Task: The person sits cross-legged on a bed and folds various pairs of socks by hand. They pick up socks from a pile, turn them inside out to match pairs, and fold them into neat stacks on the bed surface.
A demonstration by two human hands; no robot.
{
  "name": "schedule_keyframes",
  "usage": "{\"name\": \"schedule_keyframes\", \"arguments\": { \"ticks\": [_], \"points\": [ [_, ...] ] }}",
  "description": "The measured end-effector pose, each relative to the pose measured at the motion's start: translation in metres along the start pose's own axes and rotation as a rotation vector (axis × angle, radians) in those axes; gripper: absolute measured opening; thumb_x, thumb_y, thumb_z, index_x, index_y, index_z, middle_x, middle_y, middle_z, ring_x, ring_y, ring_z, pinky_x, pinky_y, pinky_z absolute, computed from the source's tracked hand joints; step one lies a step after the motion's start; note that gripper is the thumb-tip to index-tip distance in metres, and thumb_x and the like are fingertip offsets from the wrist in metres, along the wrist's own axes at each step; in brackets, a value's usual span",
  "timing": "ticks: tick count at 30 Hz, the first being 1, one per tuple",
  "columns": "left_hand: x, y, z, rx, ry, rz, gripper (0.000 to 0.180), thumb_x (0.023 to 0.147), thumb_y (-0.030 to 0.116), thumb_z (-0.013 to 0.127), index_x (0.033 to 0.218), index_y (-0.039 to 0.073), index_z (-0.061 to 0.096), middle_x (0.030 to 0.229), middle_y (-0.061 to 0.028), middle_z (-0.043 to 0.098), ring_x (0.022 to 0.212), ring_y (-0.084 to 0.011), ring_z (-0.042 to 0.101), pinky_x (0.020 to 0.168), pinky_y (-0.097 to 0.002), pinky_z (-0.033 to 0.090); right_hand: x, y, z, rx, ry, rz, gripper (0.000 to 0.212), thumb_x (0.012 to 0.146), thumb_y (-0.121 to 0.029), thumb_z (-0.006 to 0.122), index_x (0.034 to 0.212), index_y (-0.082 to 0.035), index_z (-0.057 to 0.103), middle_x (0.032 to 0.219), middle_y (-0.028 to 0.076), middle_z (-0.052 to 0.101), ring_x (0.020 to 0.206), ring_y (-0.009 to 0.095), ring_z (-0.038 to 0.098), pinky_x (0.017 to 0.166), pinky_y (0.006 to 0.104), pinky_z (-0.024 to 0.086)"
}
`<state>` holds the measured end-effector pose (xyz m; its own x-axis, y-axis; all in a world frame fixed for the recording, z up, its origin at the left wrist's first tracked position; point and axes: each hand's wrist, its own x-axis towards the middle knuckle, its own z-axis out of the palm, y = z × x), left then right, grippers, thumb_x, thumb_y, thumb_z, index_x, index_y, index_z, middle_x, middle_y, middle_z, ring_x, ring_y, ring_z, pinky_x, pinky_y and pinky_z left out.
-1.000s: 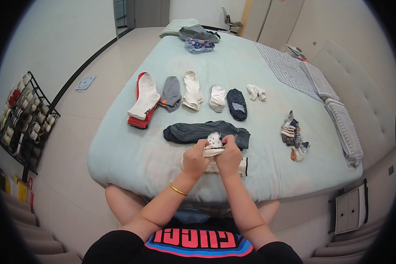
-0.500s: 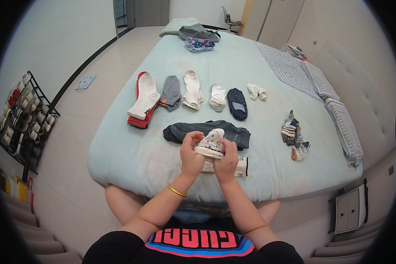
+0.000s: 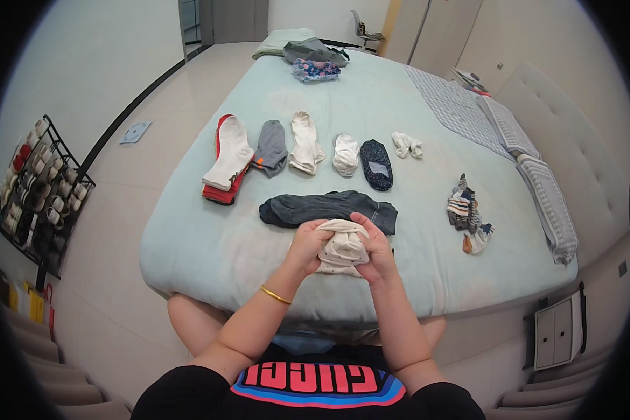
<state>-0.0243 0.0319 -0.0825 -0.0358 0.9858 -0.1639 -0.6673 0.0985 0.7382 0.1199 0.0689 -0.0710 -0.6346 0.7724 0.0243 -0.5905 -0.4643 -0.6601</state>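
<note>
Cream sock [image 3: 341, 248] now bundled tighter, both hands' fingers [image 3: 368, 225] wrapped round

There is one view only, from a fisheye camera worn on the person's head, which looks forward and steeply down from above the near edge of the bed [image 3: 210, 266]. It is close to the two hands, left hand [image 3: 306, 246] and right hand [image 3: 375, 246], which meet low in the middle just over that near edge, while the far edge of the bed with its folded clothes [image 3: 308, 50] lies small at the top. The wide lens bends the straight edges near the rim, and it also takes in the floor [image 3: 119, 203] with the shoe rack [image 3: 38, 189] at the left and the headboard [image 3: 574, 140] at the right.
</note>
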Motion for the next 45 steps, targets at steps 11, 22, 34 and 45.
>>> {"name": "schedule_keyframes", "arguments": {
  "ticks": [11, 22, 34, 45],
  "points": [
    [0.004, -0.018, -0.020, -0.719, -0.623, -0.405, 0.043, 0.087, 0.029, 0.047, 0.119, 0.000, 0.044, 0.117, -0.0153, 0.052, 0.104, -0.0303, 0.054, 0.091, -0.0438, 0.041, 0.013, 0.017, -0.017, 0.204, 0.017, 0.153, 0.024, 0.087, -0.023, 0.051, 0.104, -0.006, 0.050, 0.090, 0.011, 0.060, 0.081, 0.022, 0.060, 0.071, 0.0350, 0.051],
    [0.000, -0.007, -0.012, -0.224, -0.390, 0.055, 0.030, 0.091, 0.023, 0.046, 0.109, -0.001, 0.053, 0.107, -0.0082, 0.058, 0.097, -0.0168, 0.056, 0.088, -0.0321, 0.043, -0.002, 0.012, -0.005, -0.319, 0.282, -0.282, 0.022, 0.089, -0.025, 0.051, 0.092, -0.004, 0.056, 0.083, 0.002, 0.058, 0.079, 0.010, 0.055, 0.072, 0.0245, 0.045],
    [-0.012, 0.007, -0.007, 0.518, -0.275, 0.313, 0.022, 0.085, 0.011, 0.056, 0.100, -0.003, 0.060, 0.092, -0.0038, 0.062, 0.082, -0.0091, 0.056, 0.074, -0.0234, 0.045, -0.006, 0.006, -0.004, -0.575, 0.471, -0.530, 0.013, 0.084, -0.011, 0.059, 0.088, 0.001, 0.055, 0.080, 0.003, 0.059, 0.072, 0.008, 0.054, 0.068, 0.0215, 0.045],
    [-0.013, -0.003, -0.028, 0.070, 0.140, 0.567, 0.010, 0.077, 0.001, 0.064, 0.081, 0.003, 0.055, 0.077, 0.0014, 0.059, 0.066, -0.0047, 0.052, 0.061, -0.0197, 0.043, -0.006, -0.055, -0.025, -0.102, 0.552, -0.730, 0.013, 0.091, -0.016, 0.046, 0.092, -0.003, 0.047, 0.087, 0.005, 0.055, 0.079, 0.011, 0.053, 0.072, 0.0257, 0.046]
  ]
}}
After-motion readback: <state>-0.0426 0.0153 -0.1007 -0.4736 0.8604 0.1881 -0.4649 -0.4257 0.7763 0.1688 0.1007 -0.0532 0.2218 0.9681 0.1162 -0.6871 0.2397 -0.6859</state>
